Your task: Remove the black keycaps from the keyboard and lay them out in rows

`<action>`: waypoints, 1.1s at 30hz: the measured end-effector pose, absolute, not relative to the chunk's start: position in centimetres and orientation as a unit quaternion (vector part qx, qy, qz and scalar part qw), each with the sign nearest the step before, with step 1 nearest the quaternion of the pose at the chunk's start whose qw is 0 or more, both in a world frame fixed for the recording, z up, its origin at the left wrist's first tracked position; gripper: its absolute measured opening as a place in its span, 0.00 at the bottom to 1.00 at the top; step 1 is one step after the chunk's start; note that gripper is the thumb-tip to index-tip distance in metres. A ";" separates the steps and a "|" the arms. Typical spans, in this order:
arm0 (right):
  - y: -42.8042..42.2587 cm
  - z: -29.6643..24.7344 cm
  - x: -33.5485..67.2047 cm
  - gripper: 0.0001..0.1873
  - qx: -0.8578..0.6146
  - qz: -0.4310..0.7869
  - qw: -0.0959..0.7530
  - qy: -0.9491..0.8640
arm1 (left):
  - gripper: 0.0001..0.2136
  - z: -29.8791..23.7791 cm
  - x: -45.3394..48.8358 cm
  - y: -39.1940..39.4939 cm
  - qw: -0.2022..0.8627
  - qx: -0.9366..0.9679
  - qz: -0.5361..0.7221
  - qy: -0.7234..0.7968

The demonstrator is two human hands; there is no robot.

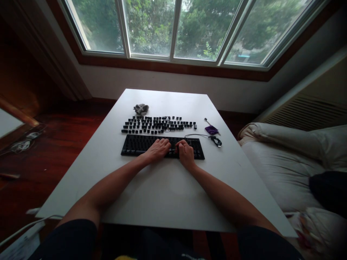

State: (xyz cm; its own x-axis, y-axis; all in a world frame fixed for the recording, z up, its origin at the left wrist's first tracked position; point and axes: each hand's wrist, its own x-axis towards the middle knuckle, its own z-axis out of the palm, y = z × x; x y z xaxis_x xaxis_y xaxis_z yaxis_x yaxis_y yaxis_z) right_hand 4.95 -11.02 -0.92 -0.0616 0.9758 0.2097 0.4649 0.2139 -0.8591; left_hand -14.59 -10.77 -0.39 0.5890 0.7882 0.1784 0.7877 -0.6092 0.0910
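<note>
A black keyboard (pixel 132 147) lies across the white table in front of me. Many of its keycaps are off, and the bare switches show on its left and middle. My left hand (pixel 158 148) rests on the middle of the keyboard, fingers stretched forward over it. Just to the right, my right hand (pixel 185 151) is closed with curled fingers over the keyboard's right part. Whatever its fingertips hold, if anything, is hidden. Behind the keyboard, loose black keycaps (pixel 154 125) stand in several rows.
A crumpled grey cloth (pixel 141 109) lies behind the keycaps. To the right are a purple cloth or pouch (pixel 211 130), a thin stick-like tool (pixel 208 121) and the coiled black cable (pixel 216 141). The white table (pixel 162 195) stands beside a cushioned seat (pixel 276 162).
</note>
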 end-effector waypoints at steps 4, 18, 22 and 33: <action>-10.9 -0.9 4.8 0.16 -0.547 0.326 0.444 -0.630 | 0.07 -0.6 -14.5 -10.7 0.012 0.878 0.116 0.463; -10.8 -0.2 5.0 0.16 -0.536 0.255 0.396 -0.700 | 0.08 0.2 -14.4 -10.9 0.022 0.852 0.160 0.497; -10.8 -0.2 5.1 0.16 -0.546 0.221 0.392 -0.707 | 0.08 0.3 -14.6 -10.6 0.072 0.837 0.197 0.506; -9.9 -0.4 6.9 0.17 -0.562 0.157 0.401 -0.706 | 0.07 1.8 -16.9 -7.3 0.041 0.819 0.229 0.525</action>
